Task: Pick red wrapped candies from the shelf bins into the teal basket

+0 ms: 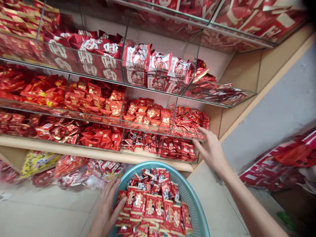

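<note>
A teal plastic basket (195, 197) at the bottom centre holds many small red packets (150, 205) with gold characters, and dark-and-red ones behind them. My left hand (107, 205) lies at the basket's left rim, fingers apart, its thumb over the packets, gripping nothing. Up and to the right, my right hand (211, 149) reaches to the right end of the lower shelves, thumb and fingers spread, with nothing in it. Its fingertips are beside the clear front of a compartment of small red packets (189, 120). Below that lies another compartment of red packets (179, 148).
Clear dividers and fronts split the wooden shelf unit (98, 151) into compartments of red packets. White-and-red packets (159, 62) stand higher up. Bags, one a yellow bag (38, 163), lie beneath on the tiled floor (49, 210). Red bags (278, 158) lean by the right wall.
</note>
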{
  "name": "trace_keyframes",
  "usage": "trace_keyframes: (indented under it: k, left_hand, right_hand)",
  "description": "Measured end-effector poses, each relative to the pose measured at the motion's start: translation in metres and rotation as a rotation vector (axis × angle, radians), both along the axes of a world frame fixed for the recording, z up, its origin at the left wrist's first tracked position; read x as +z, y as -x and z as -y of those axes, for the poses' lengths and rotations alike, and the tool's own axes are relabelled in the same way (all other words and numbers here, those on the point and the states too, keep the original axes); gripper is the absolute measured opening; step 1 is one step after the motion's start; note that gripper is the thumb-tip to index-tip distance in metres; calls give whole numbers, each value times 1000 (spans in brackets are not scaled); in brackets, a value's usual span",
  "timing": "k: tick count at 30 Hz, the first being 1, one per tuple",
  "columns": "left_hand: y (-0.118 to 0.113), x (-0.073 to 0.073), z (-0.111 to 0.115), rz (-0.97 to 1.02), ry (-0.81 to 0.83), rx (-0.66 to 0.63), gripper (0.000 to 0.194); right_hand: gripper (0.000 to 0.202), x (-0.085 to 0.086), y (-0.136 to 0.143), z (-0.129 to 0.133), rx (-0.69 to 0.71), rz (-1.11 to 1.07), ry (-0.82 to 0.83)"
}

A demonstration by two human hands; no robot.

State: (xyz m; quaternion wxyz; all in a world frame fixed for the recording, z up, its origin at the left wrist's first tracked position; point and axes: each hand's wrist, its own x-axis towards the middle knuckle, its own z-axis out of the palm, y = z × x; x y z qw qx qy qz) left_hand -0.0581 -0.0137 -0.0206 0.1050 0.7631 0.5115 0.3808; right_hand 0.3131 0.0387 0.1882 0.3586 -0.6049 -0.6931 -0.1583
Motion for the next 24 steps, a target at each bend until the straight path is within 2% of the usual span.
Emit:
trace_keyframes:
  k: [3, 5, 8, 11, 15, 20, 24]
  left_hand:
    - [-12, 11, 1, 46, -8, -15, 54]
    - [-18, 15, 1, 56, -1, -31, 55]
    - [-24, 17, 1, 54, 17, -52, 55]
    - [-28, 14, -1, 65, 3, -67, 53]
    - [-35, 10, 0, 118, -12, -84, 50]
    - [-50, 10, 11, 241, 25, -35, 43]
    - [-59, 5, 18, 255, 55, -32, 40]
  right_hand:
    - [42, 28, -4, -46, -69, -89, 111]
    - [42, 34, -4, -70, -142, -133, 264]
    - [49, 35, -1, -93, -263, -93, 479]
    - [53, 33, 1, -103, -306, -68, 554]
    - [43, 35, 0, -108, -319, -93, 571]
    - [26, 34, -1, -111, -309, -114, 593]
    - [29, 31, -3, -112, -279, -141, 592]
